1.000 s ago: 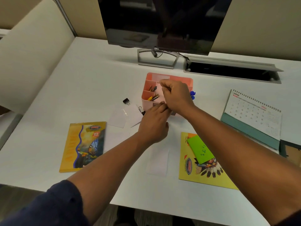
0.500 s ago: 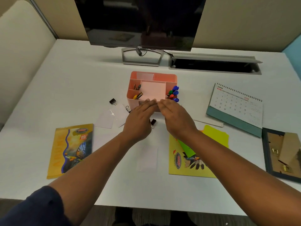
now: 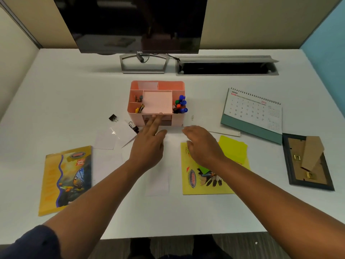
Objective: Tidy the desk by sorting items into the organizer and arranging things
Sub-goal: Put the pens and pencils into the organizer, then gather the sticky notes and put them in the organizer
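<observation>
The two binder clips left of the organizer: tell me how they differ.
The far binder clip lies alone on the bare desk, clear of everything; the near binder clip lies against the edge of the loose white papers, close to the organizer. The far one shows its black body in full, while the near one shows mostly its wire handles. Both are small, black and not yet sorted.

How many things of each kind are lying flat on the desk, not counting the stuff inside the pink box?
Yellow books: 2
Binder clips: 2
Calendar: 1
Picture frame: 1
Yellow-green sticky pad: 1
Ruler: 1
White paper slips: hard to count against the white desk
Total, leaving out the slips: 8
</observation>
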`<state>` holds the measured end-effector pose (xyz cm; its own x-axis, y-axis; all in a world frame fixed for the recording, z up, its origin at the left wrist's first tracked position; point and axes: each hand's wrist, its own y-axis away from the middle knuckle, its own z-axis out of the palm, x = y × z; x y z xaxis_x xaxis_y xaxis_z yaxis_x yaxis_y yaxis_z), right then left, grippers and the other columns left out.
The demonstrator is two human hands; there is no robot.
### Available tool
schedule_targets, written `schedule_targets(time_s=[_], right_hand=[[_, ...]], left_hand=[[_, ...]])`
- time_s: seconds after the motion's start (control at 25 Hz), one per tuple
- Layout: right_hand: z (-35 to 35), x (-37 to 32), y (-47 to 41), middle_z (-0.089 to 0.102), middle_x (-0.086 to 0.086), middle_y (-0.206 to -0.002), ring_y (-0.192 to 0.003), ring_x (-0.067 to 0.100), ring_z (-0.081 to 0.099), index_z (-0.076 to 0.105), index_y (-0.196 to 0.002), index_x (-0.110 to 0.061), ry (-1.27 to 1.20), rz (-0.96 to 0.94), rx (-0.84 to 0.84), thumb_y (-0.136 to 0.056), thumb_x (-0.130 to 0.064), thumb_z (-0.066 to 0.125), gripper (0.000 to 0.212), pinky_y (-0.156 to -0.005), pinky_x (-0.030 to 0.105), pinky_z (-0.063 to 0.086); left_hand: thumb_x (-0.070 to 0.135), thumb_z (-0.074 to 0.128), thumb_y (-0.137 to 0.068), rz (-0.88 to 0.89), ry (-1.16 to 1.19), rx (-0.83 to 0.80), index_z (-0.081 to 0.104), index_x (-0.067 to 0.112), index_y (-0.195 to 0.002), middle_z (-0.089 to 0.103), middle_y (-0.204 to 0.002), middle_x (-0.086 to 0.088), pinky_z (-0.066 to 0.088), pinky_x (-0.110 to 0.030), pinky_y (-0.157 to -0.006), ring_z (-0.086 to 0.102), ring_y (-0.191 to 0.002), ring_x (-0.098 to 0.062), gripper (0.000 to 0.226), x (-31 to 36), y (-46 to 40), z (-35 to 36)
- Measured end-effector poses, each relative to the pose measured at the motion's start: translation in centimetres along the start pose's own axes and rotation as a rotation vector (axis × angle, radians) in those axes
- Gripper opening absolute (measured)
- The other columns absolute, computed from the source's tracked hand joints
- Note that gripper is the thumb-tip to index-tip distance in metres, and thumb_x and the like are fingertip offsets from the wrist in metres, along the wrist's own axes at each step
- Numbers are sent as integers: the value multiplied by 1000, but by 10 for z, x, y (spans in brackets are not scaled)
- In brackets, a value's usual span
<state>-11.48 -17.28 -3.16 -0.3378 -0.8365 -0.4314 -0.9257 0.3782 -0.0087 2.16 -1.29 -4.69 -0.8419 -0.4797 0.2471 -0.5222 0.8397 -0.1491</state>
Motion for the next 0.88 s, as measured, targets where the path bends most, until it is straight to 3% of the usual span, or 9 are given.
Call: schedule_targets(time_s=[0.12,0.28,0.4,0.48,0.6,0.72,0.88], right_hand=[[-9,31,26,55,1,-143,-133,22,46,57,-138,-17,-64,225,-27,-93,-18,63,45,-109,34,37],[-12,58,58,62,0,-122,-108,19,60,64,-126,-20,-166,392,-118,-85,-20,75,42,-93,38,51],[-12,67,77,63,-5,-101,-91,16,61,68,-105,-24,-200,428,-183,-79,-20,81,29,-82,35,53],[-9,70,86,62,-6,-98,-88,15,60,68,-101,-23,-218,412,-201,-78,-20,81,26,-81,35,53],[-4,74,92,59,-7,-97,-82,9,55,66,-115,-22,-295,432,-160,-76,-21,84,43,-76,30,47],[0,71,94,57,-5,-99,-86,13,55,57,-133,-21,-329,457,-108,-76,-23,84,63,-77,31,48],[4,66,94,53,-2,-104,-94,17,55,54,-139,-19,-316,469,-99,-76,-26,85,71,-81,31,47]], left_hand=[[16,68,-89,40,110,-75,64,13,-125,40,-156,-13,40,-51,-113,33,-146,-34,36,25,14,16],[29,64,-92,13,287,-295,51,16,-143,47,-149,-4,34,-35,-113,40,-136,-25,53,65,21,30],[35,61,-92,88,233,-362,49,22,-145,41,-154,-5,32,-39,-114,36,-138,-29,56,78,18,43],[42,56,-94,144,151,-386,52,26,-143,37,-157,-9,35,-44,-112,34,-137,-35,52,81,18,50],[43,55,-96,134,139,-383,59,26,-137,36,-157,-11,34,-44,-111,32,-136,-36,44,86,17,53],[35,67,-90,-21,281,-376,66,21,-123,38,-151,-11,34,-41,-110,31,-133,-35,36,97,11,51],[33,82,-76,-253,380,-418,48,16,-137,42,-138,-8,35,-37,-100,36,-125,-30,71,107,-2,45]])
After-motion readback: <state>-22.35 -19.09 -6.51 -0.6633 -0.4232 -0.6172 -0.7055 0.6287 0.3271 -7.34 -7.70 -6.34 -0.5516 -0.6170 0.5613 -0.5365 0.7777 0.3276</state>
